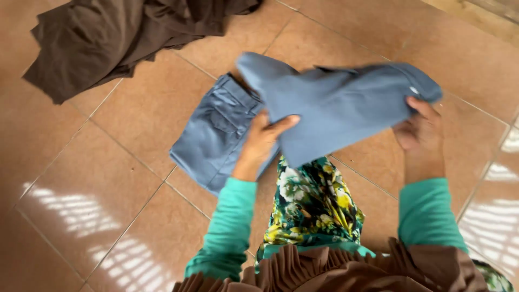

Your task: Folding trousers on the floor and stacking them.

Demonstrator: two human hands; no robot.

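Blue-grey trousers [324, 103] are about half folded: seat end lies on the tile floor [124, 162], legs lifted over it. Left hand [262, 143] and right hand [421, 132] fingers pinch the cloth (brown garment [119, 38] waits, unfolded).

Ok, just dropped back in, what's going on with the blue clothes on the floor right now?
A person in green sleeves is holding a blue-grey garment up over a tiled floor. The left hand grips its lower left edge and the right hand holds its right end. Its far left part still lies on the floor, showing a pocket. A dark brown cloth lies heaped farther away on the tiles.
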